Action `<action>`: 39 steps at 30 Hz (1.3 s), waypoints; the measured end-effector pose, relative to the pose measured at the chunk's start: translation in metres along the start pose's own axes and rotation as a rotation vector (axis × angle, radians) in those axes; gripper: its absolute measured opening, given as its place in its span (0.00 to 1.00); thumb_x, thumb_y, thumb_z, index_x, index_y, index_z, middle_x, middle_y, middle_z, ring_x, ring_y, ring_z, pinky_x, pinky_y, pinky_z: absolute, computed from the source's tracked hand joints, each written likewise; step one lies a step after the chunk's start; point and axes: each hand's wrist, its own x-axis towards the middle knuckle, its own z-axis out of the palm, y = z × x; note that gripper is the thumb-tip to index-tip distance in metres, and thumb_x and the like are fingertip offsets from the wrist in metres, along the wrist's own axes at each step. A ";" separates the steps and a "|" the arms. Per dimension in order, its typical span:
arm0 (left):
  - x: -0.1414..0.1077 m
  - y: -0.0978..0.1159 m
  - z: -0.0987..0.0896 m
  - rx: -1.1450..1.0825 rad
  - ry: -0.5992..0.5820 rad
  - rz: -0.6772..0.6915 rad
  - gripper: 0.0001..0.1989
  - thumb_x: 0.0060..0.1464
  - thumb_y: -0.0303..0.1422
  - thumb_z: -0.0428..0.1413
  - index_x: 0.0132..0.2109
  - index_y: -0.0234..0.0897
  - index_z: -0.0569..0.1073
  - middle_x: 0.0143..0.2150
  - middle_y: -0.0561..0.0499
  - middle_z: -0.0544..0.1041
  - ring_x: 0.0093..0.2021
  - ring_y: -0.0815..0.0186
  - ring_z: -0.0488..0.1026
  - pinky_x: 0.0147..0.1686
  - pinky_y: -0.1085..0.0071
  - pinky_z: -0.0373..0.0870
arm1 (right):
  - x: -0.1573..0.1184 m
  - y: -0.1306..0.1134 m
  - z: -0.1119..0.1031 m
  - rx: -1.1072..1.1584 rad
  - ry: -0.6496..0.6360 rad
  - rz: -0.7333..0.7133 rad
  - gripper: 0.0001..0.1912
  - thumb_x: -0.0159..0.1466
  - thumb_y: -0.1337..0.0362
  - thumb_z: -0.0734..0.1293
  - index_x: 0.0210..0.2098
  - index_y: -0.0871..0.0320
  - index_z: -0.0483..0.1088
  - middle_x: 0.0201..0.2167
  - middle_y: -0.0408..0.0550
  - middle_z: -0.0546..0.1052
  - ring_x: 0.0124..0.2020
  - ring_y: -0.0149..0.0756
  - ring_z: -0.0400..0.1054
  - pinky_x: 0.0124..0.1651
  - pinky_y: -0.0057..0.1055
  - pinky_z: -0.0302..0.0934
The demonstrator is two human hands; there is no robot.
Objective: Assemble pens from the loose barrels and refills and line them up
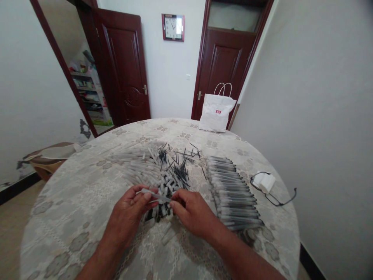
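Note:
Between my hands is a pale translucent pen barrel (159, 196), lying almost level. My left hand (131, 207) pinches its left end between thumb and fingers. At the other end, the thumb and forefinger of my right hand (190, 212) are closed on the tip; any small part inside that pinch is hidden. Just beyond my hands lies a pile of black and white pen caps (167, 182). Thin black refills (181, 173) are scattered behind the caps. Many clear pen barrels (136, 165) spread out to the left. Right of my right hand, assembled pens (233, 190) are stacked in rows.
A patterned lace cloth covers the round table (67, 217). Folded white tissue (265, 181) and black-framed glasses (275, 201) lie near the right edge. At the back stands a white paper bag (217, 112). A brown bag or seat (52, 157) is beside the table's left edge.

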 end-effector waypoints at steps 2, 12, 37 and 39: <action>-0.003 0.000 0.001 0.079 -0.061 0.014 0.21 0.47 0.40 0.70 0.44 0.36 0.75 0.47 0.41 0.83 0.42 0.56 0.82 0.46 0.61 0.80 | -0.003 -0.003 -0.006 -0.196 0.002 -0.069 0.04 0.69 0.64 0.65 0.38 0.56 0.73 0.32 0.43 0.77 0.35 0.33 0.70 0.38 0.28 0.56; -0.014 0.001 0.007 0.385 -0.153 0.112 0.17 0.48 0.43 0.68 0.41 0.36 0.80 0.29 0.47 0.81 0.30 0.60 0.79 0.34 0.67 0.75 | -0.011 -0.008 -0.045 -0.651 -0.108 -0.138 0.04 0.68 0.65 0.68 0.36 0.56 0.74 0.36 0.47 0.75 0.41 0.38 0.68 0.41 0.31 0.57; -0.024 -0.028 0.001 1.274 -0.540 0.874 0.07 0.59 0.36 0.59 0.44 0.42 0.76 0.38 0.48 0.79 0.39 0.60 0.75 0.37 0.68 0.68 | 0.030 0.117 -0.173 -0.995 0.066 0.217 0.12 0.68 0.65 0.65 0.45 0.57 0.81 0.43 0.55 0.79 0.48 0.42 0.69 0.52 0.33 0.58; -0.024 -0.030 0.000 1.324 -0.547 0.865 0.07 0.59 0.35 0.59 0.45 0.43 0.76 0.39 0.48 0.79 0.40 0.59 0.75 0.38 0.68 0.67 | 0.033 0.116 -0.172 -1.031 0.052 0.270 0.13 0.68 0.66 0.64 0.46 0.56 0.80 0.45 0.55 0.79 0.49 0.42 0.69 0.51 0.33 0.58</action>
